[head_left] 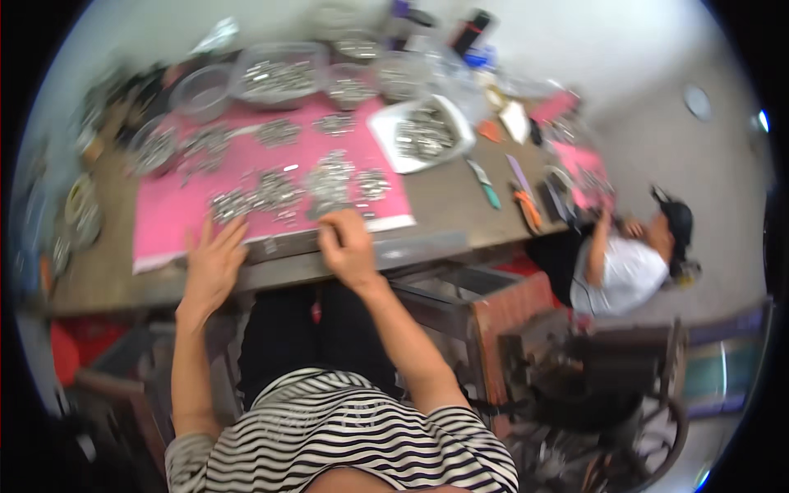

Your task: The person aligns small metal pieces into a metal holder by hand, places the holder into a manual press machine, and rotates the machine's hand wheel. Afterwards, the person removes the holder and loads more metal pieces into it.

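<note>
The left hand [215, 263] is released, fingers extended and spread, over the front edge of the pink sheet [168, 228]; its fingertips reach the near side of the left front pile of small silvery metal parts [231, 205]; blur hides whether they touch it. The right hand [349, 246] is partly curled, fingers down, at the near end of the central pile [331, 174]; whether it grasps a part cannot be told. A second front pile [275, 191] lies between these two; a smaller pile [373, 184] lies just right of the central pile; all four rest on the pink sheet, which covers part of the table [107, 246]. A grey metal bar [423, 246] lies along the table's front edge; a white tray [403, 163] containing larger silvery pieces overlaps the sheet's right side; a rectangular clear tub [282, 99] of parts stands behind; a teal-handled tool [485, 184] and an orange-handled tool [528, 210] lie to the right; a co-worker [626, 271] sits beyond them.
</note>
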The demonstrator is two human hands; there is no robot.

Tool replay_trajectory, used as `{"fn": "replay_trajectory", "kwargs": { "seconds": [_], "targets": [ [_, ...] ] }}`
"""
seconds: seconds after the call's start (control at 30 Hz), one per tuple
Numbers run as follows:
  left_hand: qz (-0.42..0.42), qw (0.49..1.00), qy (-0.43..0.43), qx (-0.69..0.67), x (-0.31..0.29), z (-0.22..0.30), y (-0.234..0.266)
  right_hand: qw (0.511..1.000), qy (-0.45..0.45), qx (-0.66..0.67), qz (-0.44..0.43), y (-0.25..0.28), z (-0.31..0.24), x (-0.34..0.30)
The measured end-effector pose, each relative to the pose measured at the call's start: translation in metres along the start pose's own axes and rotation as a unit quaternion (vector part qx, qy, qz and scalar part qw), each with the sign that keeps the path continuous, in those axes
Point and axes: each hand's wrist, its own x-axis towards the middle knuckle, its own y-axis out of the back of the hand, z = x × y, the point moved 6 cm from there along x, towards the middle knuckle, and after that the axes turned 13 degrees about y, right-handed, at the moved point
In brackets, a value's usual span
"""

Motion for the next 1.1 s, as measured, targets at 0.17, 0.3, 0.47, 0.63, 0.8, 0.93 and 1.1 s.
{"fn": "replay_trajectory", "kwargs": {
  "seconds": [0.17, 0.3, 0.47, 0.63, 0.8, 0.93, 1.1],
  "targets": [
    [0.016, 0.996, -0.035, -0.083, 0.002, -0.005, 0.001, 0.998, 0.009, -0.020, -0.058, -0.002, -0.001, 0.012],
    [0.144, 0.977, -0.006, -0.154, -0.003, -0.024, 0.015, 0.987, 0.087, -0.033, -0.130, -0.033, -0.023, 0.035],
    [0.242, 0.960, -0.009, -0.142, 0.001, -0.027, 0.032, 0.965, 0.129, -0.016, -0.228, -0.081, -0.027, 0.046],
    [0.206, 0.973, -0.021, -0.101, 0.016, -0.022, 0.020, 0.944, 0.156, -0.042, -0.289, -0.110, -0.026, 0.051],
    [0.190, 0.978, -0.031, -0.080, 0.027, -0.012, 0.012, 0.936, 0.159, -0.051, -0.311, -0.123, -0.018, 0.053],
    [0.164, 0.984, -0.012, -0.067, 0.033, -0.008, 0.005, 0.928, 0.173, -0.055, -0.326, -0.126, -0.015, 0.054],
    [0.180, 0.982, -0.003, -0.058, 0.038, -0.007, 0.002, 0.935, 0.191, -0.048, -0.295, -0.113, -0.019, 0.057]
  ]
}}
